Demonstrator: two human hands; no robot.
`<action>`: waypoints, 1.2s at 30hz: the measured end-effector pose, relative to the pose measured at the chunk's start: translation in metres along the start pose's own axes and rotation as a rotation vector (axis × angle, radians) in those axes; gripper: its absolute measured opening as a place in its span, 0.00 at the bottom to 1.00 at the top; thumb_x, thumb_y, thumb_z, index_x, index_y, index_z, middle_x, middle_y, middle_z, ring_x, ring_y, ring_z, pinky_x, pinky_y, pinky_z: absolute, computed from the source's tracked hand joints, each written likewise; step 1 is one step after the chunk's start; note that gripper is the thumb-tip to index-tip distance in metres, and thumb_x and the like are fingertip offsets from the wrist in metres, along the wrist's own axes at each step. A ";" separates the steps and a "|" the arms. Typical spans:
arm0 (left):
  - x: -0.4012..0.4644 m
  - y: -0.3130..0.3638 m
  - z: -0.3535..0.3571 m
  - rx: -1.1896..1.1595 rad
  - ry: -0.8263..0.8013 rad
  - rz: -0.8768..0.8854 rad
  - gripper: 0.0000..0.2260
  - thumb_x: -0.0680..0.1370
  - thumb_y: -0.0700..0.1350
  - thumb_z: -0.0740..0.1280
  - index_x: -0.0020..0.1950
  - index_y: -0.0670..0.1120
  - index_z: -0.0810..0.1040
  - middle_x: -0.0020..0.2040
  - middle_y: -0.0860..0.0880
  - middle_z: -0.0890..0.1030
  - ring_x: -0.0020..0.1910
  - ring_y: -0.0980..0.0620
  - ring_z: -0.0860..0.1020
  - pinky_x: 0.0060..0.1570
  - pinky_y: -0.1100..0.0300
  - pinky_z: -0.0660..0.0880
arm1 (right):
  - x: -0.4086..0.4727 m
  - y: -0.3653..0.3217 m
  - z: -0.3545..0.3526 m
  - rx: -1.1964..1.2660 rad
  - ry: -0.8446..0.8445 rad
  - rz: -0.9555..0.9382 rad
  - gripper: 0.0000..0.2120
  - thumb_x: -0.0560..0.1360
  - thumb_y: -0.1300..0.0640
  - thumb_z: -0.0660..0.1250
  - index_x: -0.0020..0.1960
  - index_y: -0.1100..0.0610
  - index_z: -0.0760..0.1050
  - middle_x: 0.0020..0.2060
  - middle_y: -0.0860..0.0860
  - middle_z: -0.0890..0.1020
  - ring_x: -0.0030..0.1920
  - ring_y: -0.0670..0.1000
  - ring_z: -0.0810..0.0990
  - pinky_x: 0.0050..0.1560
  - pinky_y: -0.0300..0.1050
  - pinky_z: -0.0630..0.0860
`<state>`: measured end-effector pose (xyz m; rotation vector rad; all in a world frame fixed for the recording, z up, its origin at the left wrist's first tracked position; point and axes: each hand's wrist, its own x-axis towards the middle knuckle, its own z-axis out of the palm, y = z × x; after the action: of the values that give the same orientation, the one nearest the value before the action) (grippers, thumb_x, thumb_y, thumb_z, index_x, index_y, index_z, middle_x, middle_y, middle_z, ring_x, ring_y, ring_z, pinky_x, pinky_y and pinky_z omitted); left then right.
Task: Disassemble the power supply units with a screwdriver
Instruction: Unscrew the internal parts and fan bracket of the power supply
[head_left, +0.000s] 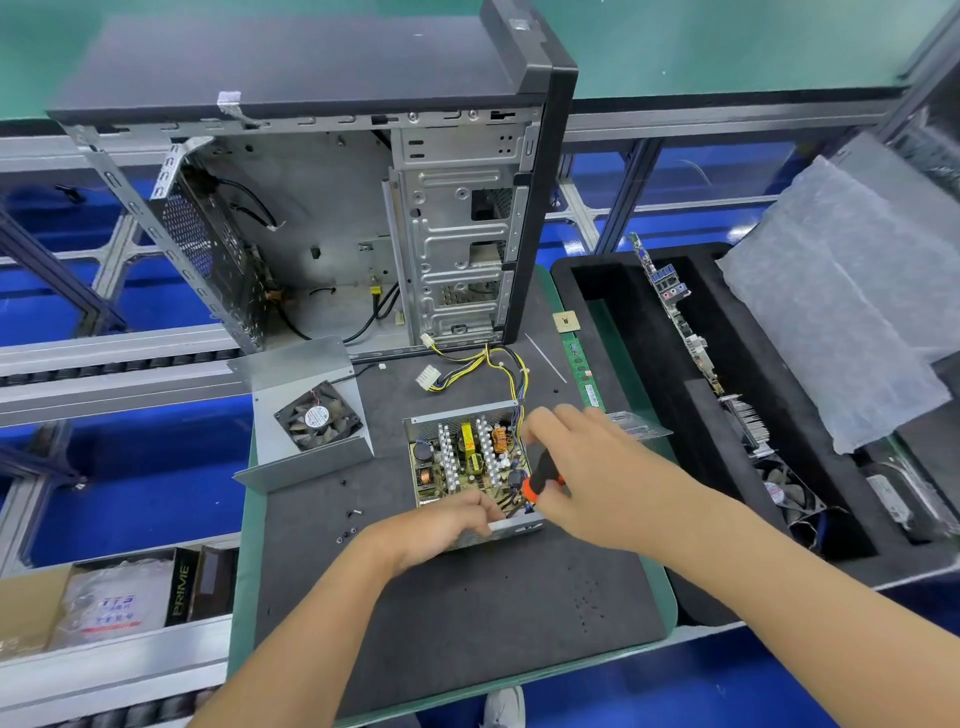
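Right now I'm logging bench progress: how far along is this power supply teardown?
Done: the cover with its fan is off and lies left of the open power supply; loose screws sit on the mat. In hand: the left hand grips the casing's near edge while the right hand holds the screwdriver inside it. Left: the circuit board remains in the casing.

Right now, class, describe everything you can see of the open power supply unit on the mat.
The power supply unit sits lidless on the dark mat, a bare metal tray holding a yellowish circuit board with white heat sinks, copper coils and capacitors. Yellow and black cables trail from its far side. The left hand grips its near wall; the right hand holds a screwdriver inside it.
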<state>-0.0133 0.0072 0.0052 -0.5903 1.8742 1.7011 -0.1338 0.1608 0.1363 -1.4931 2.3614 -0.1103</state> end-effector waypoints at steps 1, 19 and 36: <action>0.000 0.000 0.000 -0.003 -0.006 -0.001 0.17 0.66 0.51 0.61 0.53 0.52 0.75 0.58 0.53 0.75 0.58 0.54 0.71 0.59 0.58 0.66 | 0.000 0.000 0.001 0.013 -0.003 0.029 0.12 0.79 0.46 0.60 0.58 0.51 0.63 0.45 0.49 0.70 0.46 0.54 0.71 0.45 0.47 0.70; 0.002 -0.001 0.001 -0.001 -0.001 -0.010 0.21 0.66 0.51 0.61 0.57 0.48 0.75 0.56 0.54 0.75 0.59 0.55 0.72 0.62 0.58 0.65 | 0.001 0.002 0.003 0.088 0.016 -0.023 0.14 0.77 0.45 0.67 0.54 0.51 0.67 0.48 0.47 0.72 0.48 0.52 0.71 0.47 0.44 0.69; 0.003 -0.003 0.001 0.029 0.019 -0.007 0.20 0.66 0.51 0.61 0.56 0.49 0.76 0.59 0.50 0.76 0.62 0.51 0.72 0.69 0.53 0.63 | -0.001 0.012 0.004 0.070 -0.002 0.061 0.15 0.78 0.44 0.64 0.57 0.50 0.64 0.47 0.50 0.71 0.44 0.54 0.73 0.41 0.46 0.68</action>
<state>-0.0142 0.0077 0.0009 -0.6026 1.9042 1.6670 -0.1430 0.1673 0.1301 -1.3872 2.3740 -0.1746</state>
